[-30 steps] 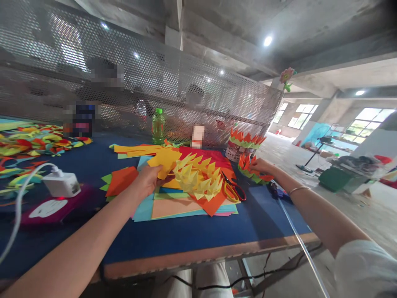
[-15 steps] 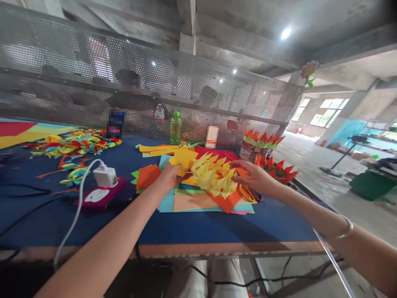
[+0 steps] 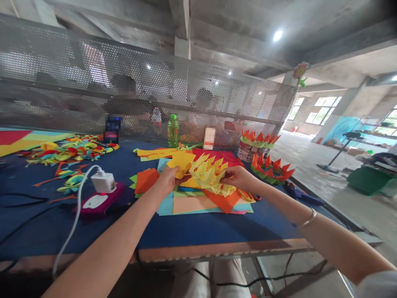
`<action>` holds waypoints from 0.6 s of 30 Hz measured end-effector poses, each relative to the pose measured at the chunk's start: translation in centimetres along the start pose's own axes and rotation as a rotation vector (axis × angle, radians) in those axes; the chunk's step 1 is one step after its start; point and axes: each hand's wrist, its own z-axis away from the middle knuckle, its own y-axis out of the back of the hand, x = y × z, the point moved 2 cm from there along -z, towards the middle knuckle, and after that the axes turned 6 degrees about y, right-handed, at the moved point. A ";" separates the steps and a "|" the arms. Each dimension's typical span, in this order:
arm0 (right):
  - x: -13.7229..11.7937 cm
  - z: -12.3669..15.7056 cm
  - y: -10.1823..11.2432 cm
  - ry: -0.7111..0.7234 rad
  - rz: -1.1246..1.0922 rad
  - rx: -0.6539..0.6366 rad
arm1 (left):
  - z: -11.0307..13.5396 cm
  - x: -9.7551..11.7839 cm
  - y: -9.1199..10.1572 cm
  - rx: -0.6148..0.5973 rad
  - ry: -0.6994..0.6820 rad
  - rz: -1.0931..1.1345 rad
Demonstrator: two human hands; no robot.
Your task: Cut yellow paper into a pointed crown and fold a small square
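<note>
While your left hand [image 3: 169, 179] pinches yellow paper [image 3: 180, 162] in the head view, your right hand [image 3: 240, 179] touches the right edge of the folded-paper ring [image 3: 207, 176]; whether it grips cannot be told. Over the central paper stack [image 3: 190, 205], that ring should be light, crushable: hold its base. It's pale yellow with pointed tips.

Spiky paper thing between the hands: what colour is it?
The spiky paper is yellow, best seen in head view.
</note>
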 end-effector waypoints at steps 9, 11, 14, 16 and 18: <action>1.1 -1.4 0.6 0.000 -0.038 0.007 | 0.1 0.2 0.1 0.032 -0.019 -0.061; 0.9 -1.6 0.8 0.005 -0.046 0.002 | 0.0 0.2 0.2 0.030 -0.012 -0.058; 0.8 -1.8 1.0 0.010 -0.045 -0.003 | 0.0 0.2 0.2 0.028 -0.011 -0.057; 0.8 -1.9 1.1 0.012 -0.038 -0.005 | 0.0 0.2 0.2 0.028 -0.016 -0.055; 0.9 -2.0 1.2 0.015 -0.029 -0.004 | 0.0 0.2 0.2 0.027 -0.015 -0.054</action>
